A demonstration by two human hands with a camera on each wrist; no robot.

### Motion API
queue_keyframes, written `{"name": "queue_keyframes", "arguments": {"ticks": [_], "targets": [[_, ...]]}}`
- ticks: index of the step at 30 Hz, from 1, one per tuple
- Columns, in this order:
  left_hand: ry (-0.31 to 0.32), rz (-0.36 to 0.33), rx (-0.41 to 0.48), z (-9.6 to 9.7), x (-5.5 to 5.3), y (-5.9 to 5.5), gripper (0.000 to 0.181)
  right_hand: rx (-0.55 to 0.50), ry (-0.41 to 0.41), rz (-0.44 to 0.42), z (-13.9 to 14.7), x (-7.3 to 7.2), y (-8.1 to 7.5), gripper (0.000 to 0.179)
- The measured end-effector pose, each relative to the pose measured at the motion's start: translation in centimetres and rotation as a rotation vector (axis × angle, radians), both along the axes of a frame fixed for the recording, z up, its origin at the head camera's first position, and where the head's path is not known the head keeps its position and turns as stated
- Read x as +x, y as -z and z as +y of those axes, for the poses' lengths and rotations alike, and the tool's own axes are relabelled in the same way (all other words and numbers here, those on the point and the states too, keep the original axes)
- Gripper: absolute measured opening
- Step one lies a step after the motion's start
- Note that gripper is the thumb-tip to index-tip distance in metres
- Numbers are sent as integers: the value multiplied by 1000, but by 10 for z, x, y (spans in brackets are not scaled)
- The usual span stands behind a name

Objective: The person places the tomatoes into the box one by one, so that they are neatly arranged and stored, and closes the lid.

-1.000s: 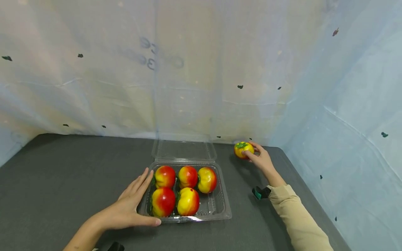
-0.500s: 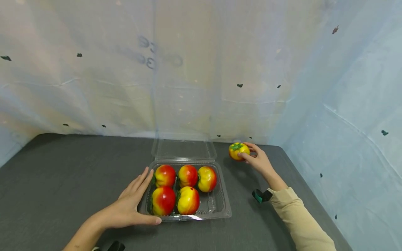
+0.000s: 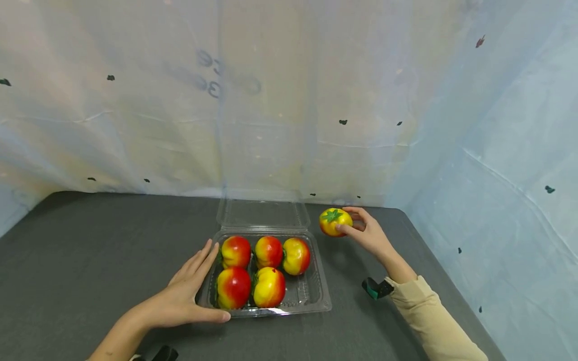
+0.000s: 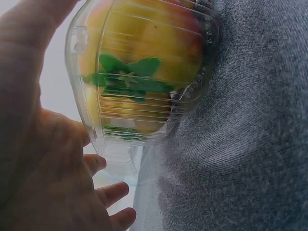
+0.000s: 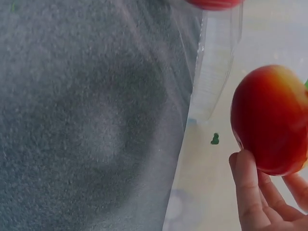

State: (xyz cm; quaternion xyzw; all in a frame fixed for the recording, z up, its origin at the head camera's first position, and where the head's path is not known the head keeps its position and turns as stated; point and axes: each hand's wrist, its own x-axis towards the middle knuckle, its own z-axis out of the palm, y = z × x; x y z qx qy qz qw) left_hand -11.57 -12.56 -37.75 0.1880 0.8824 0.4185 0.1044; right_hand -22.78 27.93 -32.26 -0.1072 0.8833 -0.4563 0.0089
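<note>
My right hand (image 3: 371, 235) pinches a glossy yellow and red persimmon (image 3: 336, 222) between thumb and fingers, above the table right of the box. Its green leafy cap faces up in the head view; the right wrist view shows its red underside. My left hand (image 3: 178, 293) lies spread along the left side of a clear plastic clamshell box (image 3: 321, 296), fingers at the rim and thumb at the near left corner. In the box sit several similar persimmons (image 3: 233, 287), in two rows. The left wrist view shows the green cap of one persimmon (image 4: 144, 43) through the box wall.
The hinged lid (image 3: 264, 213) stands raised at the back of the box. The near right part of the box shows bare ribbed bottom. A dark grey cloth (image 3: 113, 240) covers the table, and pale plastic sheeting (image 3: 280, 100) hangs behind and at the right.
My right hand has moved left and slightly nearer with the persimmon, toward the box. The left hand and the box stay in place.
</note>
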Motion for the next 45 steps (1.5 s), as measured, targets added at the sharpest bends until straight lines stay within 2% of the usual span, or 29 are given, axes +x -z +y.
{"name": "queue_keyframes", "arguments": {"ticks": [10, 15, 22, 31, 45], "targets": [[-9, 19, -8, 0, 0, 1, 123, -20, -42, 9, -8, 13, -4, 52], [-9, 19, 0, 0, 0, 2, 123, -20, -99, 39, -11, 19, -5, 50], [5, 22, -1, 0, 0, 4, 121, -84, -185, 55, -13, 26, -3, 49], [-6, 31, -8, 0, -1, 4, 122, -110, -315, 86, -16, 31, -3, 48], [-7, 26, -2, 0, -1, 3, 122, -16, -415, 98, -17, 42, -4, 45]]}}
